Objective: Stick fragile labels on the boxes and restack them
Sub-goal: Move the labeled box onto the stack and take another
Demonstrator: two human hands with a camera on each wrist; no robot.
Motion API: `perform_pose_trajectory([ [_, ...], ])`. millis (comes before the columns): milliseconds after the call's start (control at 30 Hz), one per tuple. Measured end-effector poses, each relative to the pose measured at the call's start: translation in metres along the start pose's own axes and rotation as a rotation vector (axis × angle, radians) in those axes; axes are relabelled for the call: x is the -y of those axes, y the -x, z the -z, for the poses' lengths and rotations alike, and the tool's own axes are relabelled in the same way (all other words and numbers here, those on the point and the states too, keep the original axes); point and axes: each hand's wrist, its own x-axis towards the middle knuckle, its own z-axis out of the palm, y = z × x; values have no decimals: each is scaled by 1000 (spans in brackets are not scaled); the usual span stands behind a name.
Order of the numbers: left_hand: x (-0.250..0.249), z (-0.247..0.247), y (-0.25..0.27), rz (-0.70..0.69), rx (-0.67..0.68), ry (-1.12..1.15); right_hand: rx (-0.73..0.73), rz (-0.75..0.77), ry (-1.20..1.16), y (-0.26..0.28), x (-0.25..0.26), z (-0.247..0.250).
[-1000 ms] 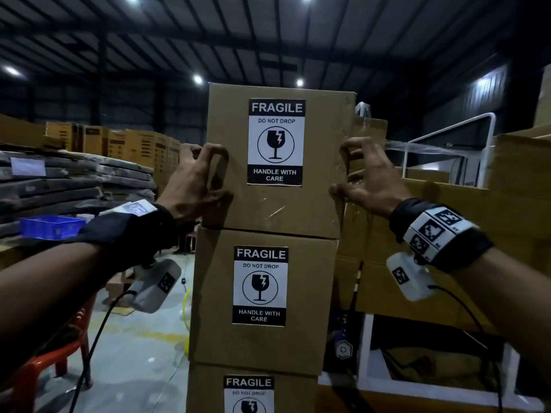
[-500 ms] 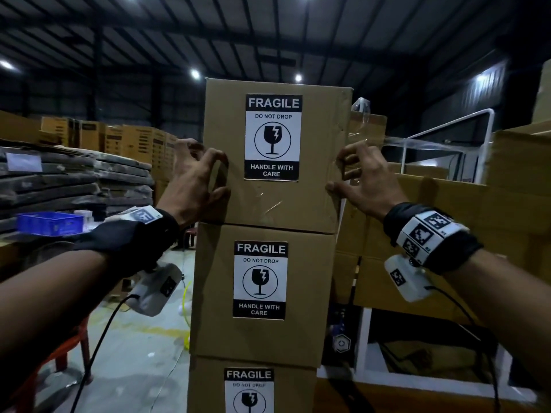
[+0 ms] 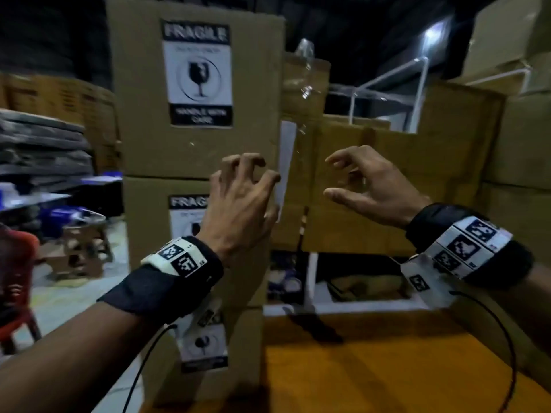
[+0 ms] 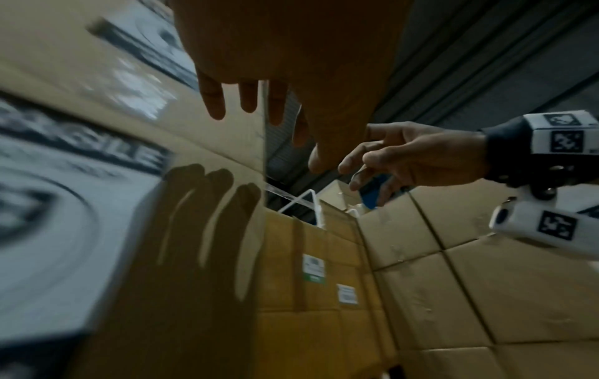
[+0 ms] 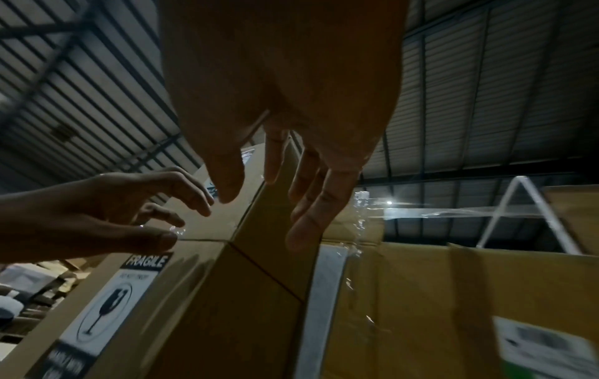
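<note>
Both hands, left and right, hung loosely curled, empty; the brown labelled cardboard stack at eleven o'clock might topple if bumped.

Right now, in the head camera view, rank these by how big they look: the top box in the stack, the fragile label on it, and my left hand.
1. top box, clearly the largest.
2. and 3. fragile label and left hand: they look about alike, and the hand is nearer the camera, so I won't rank them.

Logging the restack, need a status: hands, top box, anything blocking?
Left hand and right hand empty, fingers loosely curled, off the boxes. Top box labelled, sitting on the stack. Nothing in the way.
</note>
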Motion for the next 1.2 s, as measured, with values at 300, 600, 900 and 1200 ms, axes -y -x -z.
perform_pose_trajectory([
  [300, -190, -83, 38, -163, 461, 311, 274, -310, 128, 182, -105, 45],
  [600, -372, -123, 18, -252, 490, 370, 43, -386, 174, 320, -227, 123],
  [900, -532, -103, -67, -185, 372, 428, -146, -178, 147, 356, -293, 234],
  [1200, -591, -47, -134, -214, 135, 466, -425, -76, 100, 375, -291, 330],
])
